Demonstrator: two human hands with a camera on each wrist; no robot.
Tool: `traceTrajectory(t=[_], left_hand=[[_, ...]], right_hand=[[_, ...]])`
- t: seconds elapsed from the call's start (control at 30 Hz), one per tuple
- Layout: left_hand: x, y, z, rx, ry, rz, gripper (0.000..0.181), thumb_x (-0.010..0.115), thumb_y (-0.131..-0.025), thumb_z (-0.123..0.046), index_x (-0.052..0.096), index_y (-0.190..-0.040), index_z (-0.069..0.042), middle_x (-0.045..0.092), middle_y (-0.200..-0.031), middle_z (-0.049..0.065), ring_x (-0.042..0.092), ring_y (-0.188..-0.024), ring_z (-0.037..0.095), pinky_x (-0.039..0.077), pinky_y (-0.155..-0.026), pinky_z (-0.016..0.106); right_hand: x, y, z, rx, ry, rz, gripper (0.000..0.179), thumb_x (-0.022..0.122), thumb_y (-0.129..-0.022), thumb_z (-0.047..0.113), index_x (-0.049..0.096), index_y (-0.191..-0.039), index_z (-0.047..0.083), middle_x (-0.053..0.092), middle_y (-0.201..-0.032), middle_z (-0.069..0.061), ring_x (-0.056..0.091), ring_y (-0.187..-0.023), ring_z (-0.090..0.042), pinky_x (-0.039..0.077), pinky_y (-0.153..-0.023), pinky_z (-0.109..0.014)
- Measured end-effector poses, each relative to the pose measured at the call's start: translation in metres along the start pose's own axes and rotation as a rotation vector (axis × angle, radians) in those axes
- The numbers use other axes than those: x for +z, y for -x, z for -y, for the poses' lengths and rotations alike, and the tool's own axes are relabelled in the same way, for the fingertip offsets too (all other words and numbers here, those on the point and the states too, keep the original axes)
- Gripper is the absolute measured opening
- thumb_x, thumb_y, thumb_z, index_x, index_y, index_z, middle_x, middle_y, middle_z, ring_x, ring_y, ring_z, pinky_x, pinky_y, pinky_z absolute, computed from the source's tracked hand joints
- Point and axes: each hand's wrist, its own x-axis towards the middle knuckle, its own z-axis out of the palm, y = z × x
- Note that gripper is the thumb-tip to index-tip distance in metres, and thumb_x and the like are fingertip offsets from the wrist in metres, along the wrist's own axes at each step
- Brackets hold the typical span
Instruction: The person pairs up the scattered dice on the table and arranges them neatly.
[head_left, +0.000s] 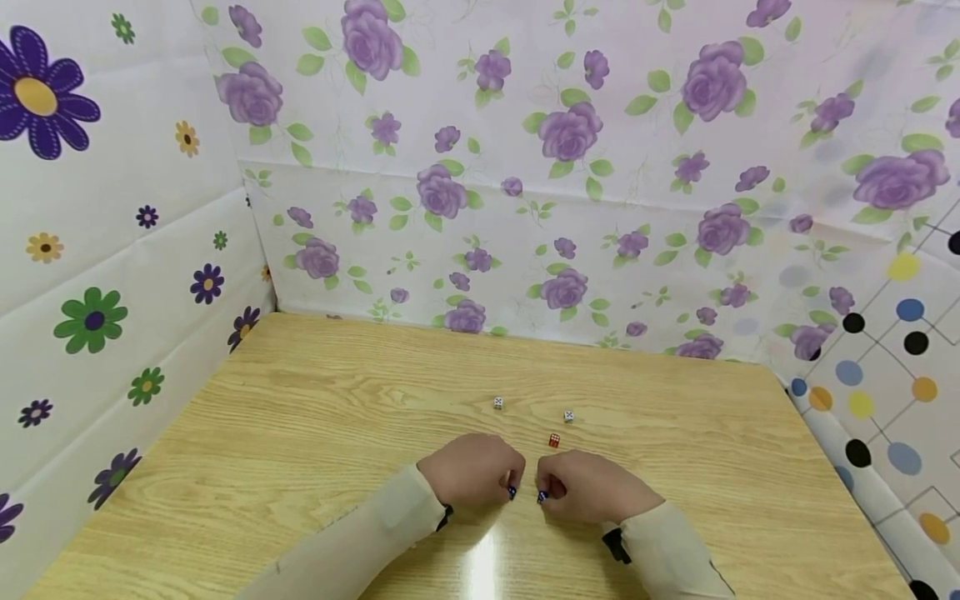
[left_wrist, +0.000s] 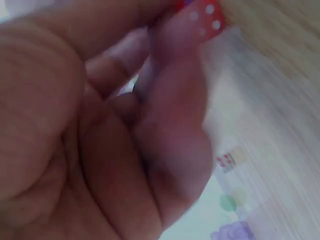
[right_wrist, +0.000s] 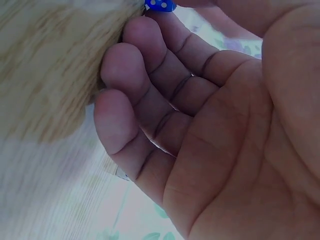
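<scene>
Two dice, one in each grip: the right hand (head_left: 592,483) pinches a blue die (head_left: 542,497), the left hand (head_left: 474,471) a second die (head_left: 512,492), blue from above. I'd guess they're light, hard and slippery, best taken by opposite faces. Outward on the counter (head_left: 360,400), a red die (head_left: 554,440) lies at one o'clock, then a white die (head_left: 569,416) likewise, another white die (head_left: 498,402) nearer twelve.

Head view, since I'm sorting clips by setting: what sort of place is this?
Probably an indoor booth, though what lies beyond is out of view: a wooden table is screened by a rose-print sheet behind it and a dotted sheet on the right.
</scene>
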Motion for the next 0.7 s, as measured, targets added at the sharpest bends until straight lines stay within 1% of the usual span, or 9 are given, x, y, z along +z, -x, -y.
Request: traceTrajectory(t=[0.13,0.17,0.2,0.27,0.3,0.4,0.5,0.6,0.7], left_hand=[[0.002,-0.003,0.008,-0.023,-0.099,-0.126,0.015,0.079,-0.088,-0.008,0.074,-0.083,-0.021,0.068,-0.081,-0.012,0.059,-0.071,0.003,0.05,-0.066,0.022],[0.002,-0.004,0.01,-0.032,-0.102,-0.14,0.015,0.079,-0.088,-0.008,0.074,-0.082,-0.021,0.067,-0.08,-0.011,0.059,-0.071,0.003,0.051,-0.066,0.022],[0.002,-0.004,0.011,-0.043,-0.088,-0.137,0.015,0.079,-0.088,-0.008,0.073,-0.082,-0.021,0.067,-0.08,-0.012,0.059,-0.07,0.003,0.05,-0.066,0.022],[0.0,-0.004,0.01,-0.054,-0.038,-0.103,0.014,0.078,-0.087,-0.01,0.073,-0.081,-0.021,0.066,-0.08,-0.013,0.057,-0.069,0.003,0.049,-0.065,0.023],[-0.001,-0.003,0.008,-0.056,-0.003,-0.072,0.013,0.078,-0.087,-0.012,0.072,-0.081,-0.022,0.065,-0.08,-0.014,0.056,-0.069,0.002,0.049,-0.065,0.022],[-0.004,0.0,0.002,-0.059,0.107,0.05,0.014,0.077,-0.087,-0.014,0.069,-0.081,-0.023,0.063,-0.08,-0.016,0.054,-0.067,0.002,0.047,-0.064,0.022],[-0.006,0.003,-0.002,-0.07,0.145,0.149,0.018,0.076,-0.088,-0.015,0.063,-0.08,-0.024,0.059,-0.076,-0.015,0.051,-0.065,0.003,0.045,-0.062,0.022],[-0.006,0.005,-0.002,-0.099,0.153,0.171,0.02,0.073,-0.09,-0.012,0.06,-0.079,-0.022,0.056,-0.072,-0.013,0.047,-0.063,0.004,0.041,-0.06,0.022],[-0.004,0.004,0.004,-0.133,0.171,0.135,0.02,0.068,-0.092,-0.011,0.057,-0.079,-0.021,0.053,-0.071,-0.01,0.044,-0.061,0.005,0.038,-0.059,0.023]], right_hand=[[0.001,-0.001,-0.001,-0.001,0.004,-0.008,0.018,0.075,-0.094,0.014,0.061,-0.088,0.024,0.05,-0.071,0.013,0.044,-0.064,-0.001,0.042,-0.064,-0.026],[0.001,-0.001,-0.002,0.0,0.003,-0.01,0.018,0.074,-0.094,0.014,0.06,-0.087,0.024,0.05,-0.07,0.013,0.044,-0.064,-0.001,0.041,-0.064,-0.026],[0.001,-0.001,-0.002,0.001,0.002,-0.011,0.019,0.074,-0.094,0.014,0.06,-0.087,0.024,0.049,-0.07,0.012,0.044,-0.064,-0.001,0.041,-0.064,-0.026],[0.002,-0.001,-0.002,0.003,0.001,-0.012,0.018,0.074,-0.094,0.014,0.06,-0.087,0.024,0.05,-0.07,0.012,0.044,-0.064,-0.001,0.041,-0.064,-0.026],[0.001,-0.001,-0.002,0.004,0.0,-0.012,0.018,0.074,-0.094,0.014,0.061,-0.088,0.024,0.05,-0.07,0.012,0.044,-0.064,-0.001,0.041,-0.064,-0.026],[0.001,-0.001,-0.003,0.002,0.008,-0.016,0.017,0.074,-0.093,0.014,0.061,-0.089,0.024,0.051,-0.071,0.012,0.044,-0.064,-0.001,0.042,-0.064,-0.026],[0.001,0.0,-0.003,0.0,0.017,-0.021,0.017,0.075,-0.093,0.013,0.061,-0.089,0.023,0.051,-0.071,0.012,0.044,-0.064,-0.001,0.042,-0.064,-0.026],[0.001,0.0,-0.004,0.001,0.022,-0.02,0.017,0.075,-0.093,0.014,0.061,-0.088,0.023,0.051,-0.071,0.012,0.044,-0.064,-0.001,0.041,-0.064,-0.026],[0.001,0.0,-0.003,0.003,0.021,-0.016,0.017,0.074,-0.094,0.014,0.061,-0.089,0.023,0.051,-0.071,0.012,0.044,-0.065,-0.002,0.041,-0.064,-0.026]])
